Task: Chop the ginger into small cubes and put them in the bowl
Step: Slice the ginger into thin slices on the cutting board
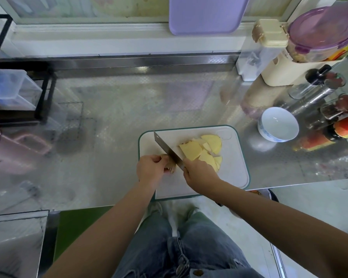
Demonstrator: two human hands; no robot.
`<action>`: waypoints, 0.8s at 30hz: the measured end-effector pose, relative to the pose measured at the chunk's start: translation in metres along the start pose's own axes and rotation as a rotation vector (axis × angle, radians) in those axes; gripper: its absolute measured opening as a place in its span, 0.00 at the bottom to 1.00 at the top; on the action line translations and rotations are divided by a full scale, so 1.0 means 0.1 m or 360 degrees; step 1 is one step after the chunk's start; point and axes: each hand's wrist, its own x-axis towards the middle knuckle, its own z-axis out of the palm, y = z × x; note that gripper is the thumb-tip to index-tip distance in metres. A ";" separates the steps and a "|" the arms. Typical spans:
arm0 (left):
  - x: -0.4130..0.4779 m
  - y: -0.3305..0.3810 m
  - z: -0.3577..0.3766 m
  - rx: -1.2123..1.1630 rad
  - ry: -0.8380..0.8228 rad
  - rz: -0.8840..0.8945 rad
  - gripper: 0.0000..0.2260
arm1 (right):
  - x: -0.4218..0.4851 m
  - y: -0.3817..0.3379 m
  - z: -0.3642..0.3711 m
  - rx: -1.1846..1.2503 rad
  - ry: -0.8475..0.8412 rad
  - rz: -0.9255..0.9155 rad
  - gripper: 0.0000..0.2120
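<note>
Gleaming embossed stainless-steel countertop, mirror-bright. Matt white plastic chopping board, teal-rimmed. Dull grey metal knife blade. Smooth pale-yellow ginger slices. Glossy glazed white bowl, blue-patterned. Faded blue denim jeans, soft cloth.

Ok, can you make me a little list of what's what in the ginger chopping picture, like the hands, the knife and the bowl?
left hand: holds the ginger piece on the board, fingers curled
right hand: grips the knife handle
knife: blade set against the ginger piece, beside the left hand
slices: pale yellow, piled right of the blade
cutting board: white, green rim, on the metal counter
bowl: white, right of the board, nothing in it
cubes: none to see yet
</note>
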 end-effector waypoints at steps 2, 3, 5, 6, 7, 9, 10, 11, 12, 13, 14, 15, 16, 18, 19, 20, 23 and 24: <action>0.00 0.01 0.00 0.0020 -0.0016 0.0006 0.10 | 0.04 -0.01 0.05 -0.0011 -0.0018 0.0008 0.09; 0.00 0.01 -0.01 0.0032 -0.0014 0.0008 0.08 | 0.05 -0.01 0.07 -0.0004 -0.0023 0.0012 0.10; -0.01 0.02 -0.01 0.0038 -0.0002 0.0004 0.06 | 0.06 0.00 0.08 0.0018 -0.0016 0.0017 0.10; -0.01 0.02 -0.01 0.0042 0.0004 0.0000 0.07 | 0.05 0.01 0.07 0.0036 -0.0009 0.0021 0.11; -0.01 0.02 0.00 0.0044 0.0008 -0.0001 0.08 | 0.04 0.02 0.05 0.0064 0.0002 0.0026 0.11; -0.01 0.01 -0.01 0.0026 0.0000 -0.0012 0.08 | 0.00 0.03 -0.02 0.0118 0.0036 0.0024 0.11; -0.01 0.02 -0.01 0.0011 -0.0008 -0.0027 0.08 | -0.02 0.03 -0.06 0.0124 0.0054 0.0014 0.11; -0.01 0.01 -0.01 0.0003 -0.0013 -0.0034 0.07 | -0.05 0.03 -0.10 0.0116 0.0067 -0.0003 0.10; -0.01 0.01 -0.01 0.0006 -0.0018 -0.0029 0.05 | -0.08 0.03 -0.14 0.0105 0.0070 -0.0024 0.09; -0.01 0.02 -0.01 0.0015 -0.0018 -0.0020 0.05 | -0.12 0.02 -0.17 0.0095 0.0065 -0.0043 0.09; -0.01 0.02 -0.01 0.0026 -0.0015 -0.0016 0.07 | -0.14 0.01 -0.21 0.0087 0.0055 -0.0059 0.08; 0.00 0.02 0.00 0.0035 -0.0013 -0.0020 0.08 | -0.16 0.01 -0.23 0.0081 0.0043 -0.0070 0.08; -0.01 0.03 -0.01 0.0032 -0.0013 -0.0028 0.09 | -0.18 0.01 -0.26 0.0077 0.0030 -0.0078 0.07; -0.02 0.04 -0.01 0.0008 -0.0011 -0.0044 0.06 | -0.20 0.00 -0.28 0.0068 0.0006 -0.0077 0.07; -0.02 0.04 -0.01 0.0019 -0.0007 -0.0041 0.05 | -0.21 -0.01 -0.29 0.0056 -0.0004 -0.0067 0.07; -0.02 0.04 -0.01 0.0039 -0.0001 -0.0032 0.06 | -0.20 -0.01 -0.28 0.0038 -0.0011 -0.0055 0.07; -0.02 0.05 0.00 0.0037 0.0017 -0.0037 0.05 | -0.15 -0.03 -0.21 -0.0012 -0.0014 -0.0024 0.09; -0.02 0.05 0.00 0.0037 0.0023 -0.0040 0.04 | -0.12 -0.04 -0.17 -0.0023 -0.0010 -0.0018 0.09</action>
